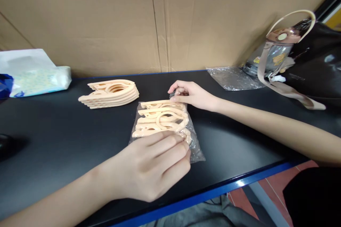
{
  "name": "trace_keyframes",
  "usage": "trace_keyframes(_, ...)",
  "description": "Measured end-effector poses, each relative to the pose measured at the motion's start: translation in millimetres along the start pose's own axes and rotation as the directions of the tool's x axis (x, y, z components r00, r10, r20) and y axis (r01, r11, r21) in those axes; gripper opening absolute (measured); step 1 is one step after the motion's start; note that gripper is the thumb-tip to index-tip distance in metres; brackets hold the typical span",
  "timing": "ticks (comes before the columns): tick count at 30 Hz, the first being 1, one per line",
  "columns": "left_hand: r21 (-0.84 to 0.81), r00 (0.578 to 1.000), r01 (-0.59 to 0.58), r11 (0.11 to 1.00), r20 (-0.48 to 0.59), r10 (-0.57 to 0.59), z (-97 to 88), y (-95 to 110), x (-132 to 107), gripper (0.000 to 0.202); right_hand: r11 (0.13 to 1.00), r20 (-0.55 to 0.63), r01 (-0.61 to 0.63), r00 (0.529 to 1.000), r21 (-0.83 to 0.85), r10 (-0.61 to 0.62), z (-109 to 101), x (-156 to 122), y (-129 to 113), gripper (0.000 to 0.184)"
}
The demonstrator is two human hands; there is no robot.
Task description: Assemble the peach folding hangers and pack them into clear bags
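Observation:
A clear plastic bag (196,150) lies on the black table in front of me, with several peach folding hangers (162,117) inside. My left hand (157,165) covers the bag's near side, its fingers curled and closed around the bag and the hangers' near end; the fingertips are partly hidden. At the bag's far right corner, my right hand (190,95) pinches bunched plastic between thumb and fingers. To the left of the bag, a neat stack of the same peach folding hangers (112,94) rests apart from both hands.
A tissue pack (39,78) lies at the far left, a dark rounded object (5,142) nearer. Another flat plastic bag (231,78) lies at the back right beside a strapped water bottle (277,51) and a black bag (317,64). Cardboard (106,25) stands behind the blue-edged table (66,131).

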State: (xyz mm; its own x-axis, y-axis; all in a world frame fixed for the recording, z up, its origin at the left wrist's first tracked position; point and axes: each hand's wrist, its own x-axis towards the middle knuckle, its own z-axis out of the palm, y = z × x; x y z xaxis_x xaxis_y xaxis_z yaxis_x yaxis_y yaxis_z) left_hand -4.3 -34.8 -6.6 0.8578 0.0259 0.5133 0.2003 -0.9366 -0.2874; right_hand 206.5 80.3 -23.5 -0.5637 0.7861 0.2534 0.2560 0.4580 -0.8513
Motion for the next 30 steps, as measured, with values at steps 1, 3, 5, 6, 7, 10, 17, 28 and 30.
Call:
trace_keyframes(1,0.001,1.0,-0.011,1.0,0.0,0.011,-0.7,1,-1,0.02,1.0,-0.007,0.001,1.0,-0.008,-0.001,1,1,0,0.019)
trace_keyframes(3,0.001,1.0,-0.024,1.0,0.01,0.024,-3.1,1,-2,0.025,1.0,-0.021,0.002,1.0,-0.023,-0.003,4,2,-1,0.018)
trace_keyframes(5,-0.018,0.998,-0.022,1.0,0.053,0.023,-5.6,2,-2,0.032,0.999,-0.039,0.009,0.999,-0.05,-0.011,7,2,-3,0.017)
trace_keyframes(6,-0.032,0.996,-0.019,0.999,0.087,0.022,-6.4,2,-2,0.034,0.997,-0.051,0.015,0.999,-0.078,-0.019,9,2,-4,0.017)
trace_keyframes(7,-0.045,0.993,-0.016,0.999,0.113,0.021,-6.9,3,-2,0.034,0.993,-0.063,0.017,0.998,-0.118,-0.024,10,2,-5,0.017)
trace_keyframes(10,-0.074,0.992,0.006,0.997,0.124,0.003,-6.0,6,-4,0.029,0.975,-0.102,-0.016,0.995,-0.224,-0.007,12,2,-5,0.02)
trace_keyframes(17,-0.235,0.942,0.336,0.912,0.097,-0.322,0.2,5,-7,0.02,0.937,-0.178,-0.035,0.984,-0.347,-0.029,10,2,2,0.031)
trace_keyframes(28,-0.06,0.823,0.524,0.85,0.294,-0.486,2.8,-6,-4,0.045,0.716,-0.056,0.121,0.974,-0.687,-0.218,8,-2,-6,0.024)
trace_keyframes(30,-0.074,0.795,0.552,0.83,0.345,-0.498,0.5,-8,-8,0.05,0.687,0.0,0.143,0.979,-0.712,-0.204,5,-3,-12,0.025)
